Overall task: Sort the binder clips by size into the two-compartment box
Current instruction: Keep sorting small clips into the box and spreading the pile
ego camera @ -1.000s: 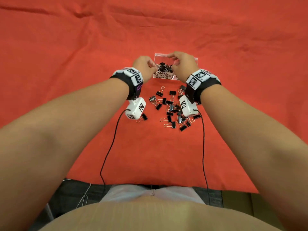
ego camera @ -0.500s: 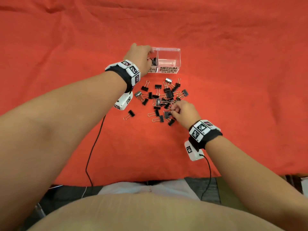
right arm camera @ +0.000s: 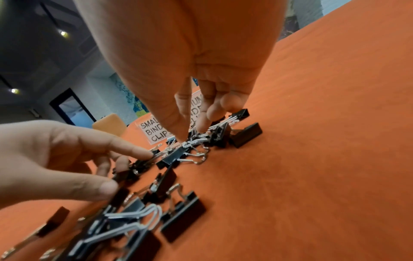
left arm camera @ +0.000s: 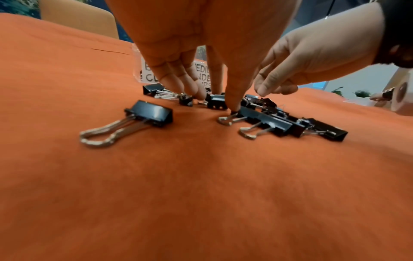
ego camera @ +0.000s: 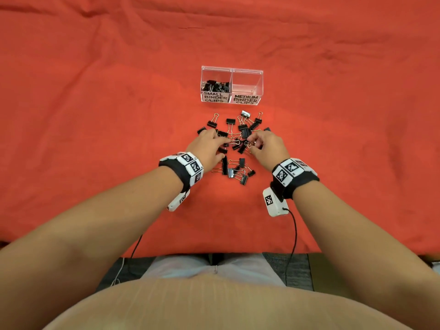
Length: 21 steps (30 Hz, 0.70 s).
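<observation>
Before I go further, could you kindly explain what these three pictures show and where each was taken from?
No machine here: a person works bare-handed, wearing one camera on the head and one on each wrist. The head view looks down on an orange cloth with scattered binder clips and a clear two-compartment box; only its "small" side holds clips. The wrist views look along the fingers. The left hand and right hand both reach into the pile; the right seems to pinch a clip's wire handle, while the left's grip is unclear.

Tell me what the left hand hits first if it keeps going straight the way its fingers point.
Probably the heap of black binder clips with wire handles: the left hand points down into it, fingertips apparently already touching a clip. The clear two-compartment box lies well beyond.
</observation>
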{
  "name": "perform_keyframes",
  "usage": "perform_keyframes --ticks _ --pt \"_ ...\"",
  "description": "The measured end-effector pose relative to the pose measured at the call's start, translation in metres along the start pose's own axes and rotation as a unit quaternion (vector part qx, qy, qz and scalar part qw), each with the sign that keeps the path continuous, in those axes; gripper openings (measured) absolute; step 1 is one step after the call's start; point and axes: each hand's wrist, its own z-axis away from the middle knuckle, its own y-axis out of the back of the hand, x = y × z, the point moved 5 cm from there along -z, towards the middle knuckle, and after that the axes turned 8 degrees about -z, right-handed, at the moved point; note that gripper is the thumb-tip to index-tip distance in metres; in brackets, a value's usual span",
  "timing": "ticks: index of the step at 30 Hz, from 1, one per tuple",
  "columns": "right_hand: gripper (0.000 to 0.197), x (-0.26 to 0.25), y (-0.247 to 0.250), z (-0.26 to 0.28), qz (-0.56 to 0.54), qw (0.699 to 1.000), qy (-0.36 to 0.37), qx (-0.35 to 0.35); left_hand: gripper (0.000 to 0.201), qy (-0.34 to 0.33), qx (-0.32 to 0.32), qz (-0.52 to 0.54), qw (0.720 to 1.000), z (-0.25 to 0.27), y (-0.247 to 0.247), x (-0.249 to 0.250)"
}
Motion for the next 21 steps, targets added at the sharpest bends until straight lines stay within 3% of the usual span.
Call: perform_keyframes --ticks 8,16,21 --pt "0.037 0.004 0.000 -0.012 0.038 0.999 -0.019 0.020 0.069 0.042 -0.015 0.025 0.999 0.014 0.006 -0.021" --pt "0.027 -0.013 -0.019 -0.013 0.080 0.996 0.026 0.000 0.030 0.040 0.027 0.053 0.997 -0.002 0.005 0.013" --pt "0.023 -0.026 -0.027 -0.014 0.122 0.990 0.062 -0.024 0.030 0.040 0.016 0.039 0.998 -0.018 -0.003 0.032"
